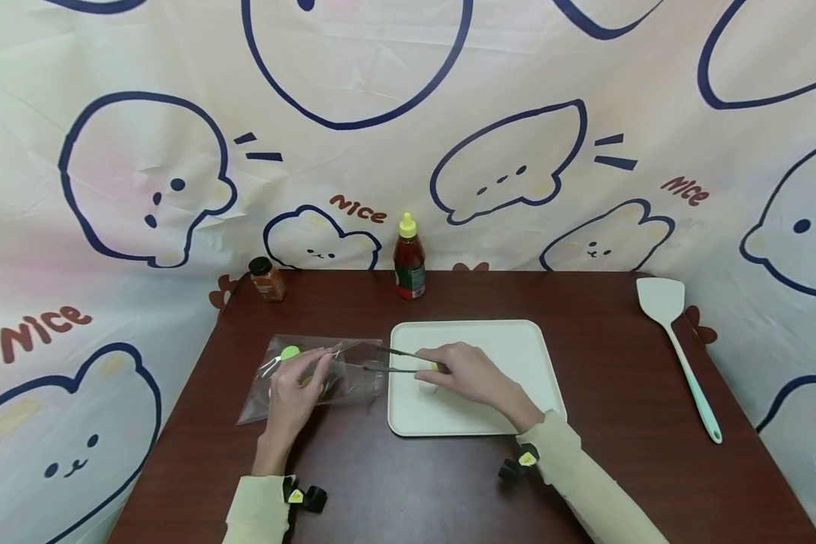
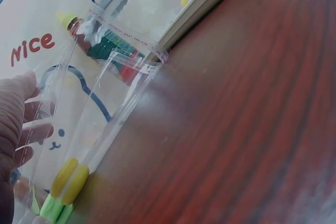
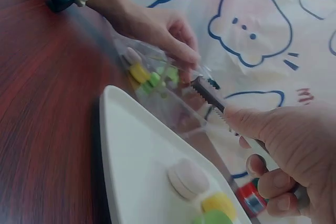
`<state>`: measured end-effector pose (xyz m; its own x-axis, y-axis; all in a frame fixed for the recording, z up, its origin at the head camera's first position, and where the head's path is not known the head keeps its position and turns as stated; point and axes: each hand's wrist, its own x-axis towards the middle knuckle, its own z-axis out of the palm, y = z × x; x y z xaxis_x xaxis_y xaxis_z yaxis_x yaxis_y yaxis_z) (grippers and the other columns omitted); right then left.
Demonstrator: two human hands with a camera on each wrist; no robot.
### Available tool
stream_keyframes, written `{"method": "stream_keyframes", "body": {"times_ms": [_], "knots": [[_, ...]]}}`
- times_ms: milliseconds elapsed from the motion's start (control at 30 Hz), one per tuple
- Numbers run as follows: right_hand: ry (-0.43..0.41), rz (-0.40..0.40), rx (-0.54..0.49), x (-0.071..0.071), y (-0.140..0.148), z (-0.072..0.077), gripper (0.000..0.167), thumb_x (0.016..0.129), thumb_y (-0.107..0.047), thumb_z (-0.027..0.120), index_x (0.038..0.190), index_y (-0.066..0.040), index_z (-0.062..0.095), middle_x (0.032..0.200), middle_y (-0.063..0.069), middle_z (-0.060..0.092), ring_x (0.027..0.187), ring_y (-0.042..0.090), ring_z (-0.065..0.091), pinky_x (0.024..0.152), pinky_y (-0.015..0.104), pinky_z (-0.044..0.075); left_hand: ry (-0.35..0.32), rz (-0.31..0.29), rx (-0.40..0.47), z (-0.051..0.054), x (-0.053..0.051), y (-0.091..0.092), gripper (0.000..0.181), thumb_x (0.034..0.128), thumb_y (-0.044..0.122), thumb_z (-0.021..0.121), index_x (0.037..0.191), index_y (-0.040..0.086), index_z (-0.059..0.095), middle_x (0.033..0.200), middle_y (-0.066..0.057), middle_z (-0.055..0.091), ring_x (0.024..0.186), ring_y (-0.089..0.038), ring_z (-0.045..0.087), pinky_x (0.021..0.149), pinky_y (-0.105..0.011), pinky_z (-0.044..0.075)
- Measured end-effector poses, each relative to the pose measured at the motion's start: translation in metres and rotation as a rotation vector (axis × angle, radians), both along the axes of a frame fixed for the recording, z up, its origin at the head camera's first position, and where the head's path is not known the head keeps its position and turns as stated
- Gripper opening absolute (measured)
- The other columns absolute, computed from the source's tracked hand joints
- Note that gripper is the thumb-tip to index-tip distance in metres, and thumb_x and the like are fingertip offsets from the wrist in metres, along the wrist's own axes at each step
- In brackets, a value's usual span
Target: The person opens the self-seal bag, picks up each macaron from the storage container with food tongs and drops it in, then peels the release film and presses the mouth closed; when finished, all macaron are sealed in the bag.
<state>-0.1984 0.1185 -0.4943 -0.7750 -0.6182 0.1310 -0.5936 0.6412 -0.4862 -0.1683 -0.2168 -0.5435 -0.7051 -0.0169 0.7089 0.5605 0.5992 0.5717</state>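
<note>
My left hand (image 1: 291, 389) pinches the edge of a clear plastic bag (image 1: 261, 404), which lies on the table left of the tray. Pale, yellow and green macarons show inside the bag; a yellow macaron (image 2: 63, 178) stands out in the left wrist view. My right hand (image 1: 472, 374) grips metal tongs (image 3: 209, 94) with serrated edges, their tips at the bag's mouth by the left fingers. Whether the tips hold anything cannot be told. Beneath the right hand, the white tray (image 1: 503, 340) bears a pale macaron (image 3: 188, 179), a yellow macaron (image 3: 219, 204) and a green macaron (image 3: 215, 217).
At the table's back edge stand a red sauce bottle (image 1: 409, 264) with a yellow cap and, further left, a small black-lidded jar (image 1: 268, 281). A white spatula (image 1: 680, 355) with a pale green handle lies to the right. A printed cloth (image 1: 394, 166) hangs behind the table.
</note>
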Motion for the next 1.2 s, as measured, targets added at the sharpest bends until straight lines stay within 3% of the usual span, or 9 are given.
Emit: {"method": "stream_keyframes", "body": {"times_ms": [67,133,267,500,733,1200], "knots": [[-0.001,-0.031,-0.004,0.003,0.009,0.001,0.043,0.099,-0.047,0.071,0.132,-0.019,0.074,0.061,-0.009,0.048,0.060,0.006,0.040,0.052,0.024,0.031,0.013,-0.004,0.004,0.000,-0.001,0.000,0.017,0.0894,-0.002,0.080,0.106,0.004,0.082,0.103,-0.012,0.080,0.096,-0.033,0.075,0.099,-0.024,0.048],[0.002,-0.060,-0.018,0.005,0.017,0.002,0.043,0.098,-0.046,0.073,0.131,-0.019,0.074,0.061,-0.013,0.045,0.059,0.004,0.040,0.052,0.024,0.031,0.009,-0.008,0.008,0.000,-0.001,0.000,0.017,0.0896,-0.002,0.080,0.106,0.004,0.082,0.103,-0.012,0.080,0.096,-0.034,0.075,0.099,-0.022,0.048],[0.012,-0.122,-0.041,0.011,0.035,0.005,0.045,0.097,-0.048,0.073,0.132,-0.020,0.074,0.063,-0.017,0.049,0.058,0.003,0.042,0.051,0.024,0.034,-0.017,-0.008,0.002,0.000,0.000,-0.001,0.016,0.0915,0.001,0.079,0.107,0.004,0.082,0.105,-0.011,0.080,0.098,-0.032,0.075,0.100,-0.021,0.047],[0.033,-0.207,-0.069,0.020,0.068,0.004,0.044,0.096,-0.047,0.075,0.131,-0.019,0.075,0.065,-0.015,0.050,0.058,0.004,0.043,0.051,0.025,0.036,-0.002,-0.007,0.000,-0.001,0.000,0.000,0.017,0.0900,-0.002,0.079,0.106,0.004,0.082,0.104,-0.011,0.080,0.096,-0.033,0.075,0.099,-0.021,0.048],[0.025,-0.287,-0.038,0.033,0.093,-0.001,0.043,0.096,-0.049,0.075,0.127,-0.021,0.076,0.064,-0.015,0.050,0.059,0.005,0.045,0.051,0.025,0.037,-0.053,0.016,-0.008,0.000,0.003,0.000,0.015,0.0927,0.005,0.079,0.108,0.007,0.082,0.106,-0.011,0.080,0.101,-0.032,0.074,0.100,-0.019,0.046],[-0.080,-0.325,0.012,0.053,0.112,-0.014,0.042,0.094,-0.052,0.075,0.126,-0.025,0.075,0.066,-0.013,0.046,0.059,0.005,0.041,0.051,0.025,0.031,-0.066,0.014,-0.008,0.000,0.003,-0.001,0.015,0.0932,0.007,0.079,0.108,0.006,0.082,0.108,-0.012,0.079,0.102,-0.033,0.074,0.100,-0.024,0.048]]}}
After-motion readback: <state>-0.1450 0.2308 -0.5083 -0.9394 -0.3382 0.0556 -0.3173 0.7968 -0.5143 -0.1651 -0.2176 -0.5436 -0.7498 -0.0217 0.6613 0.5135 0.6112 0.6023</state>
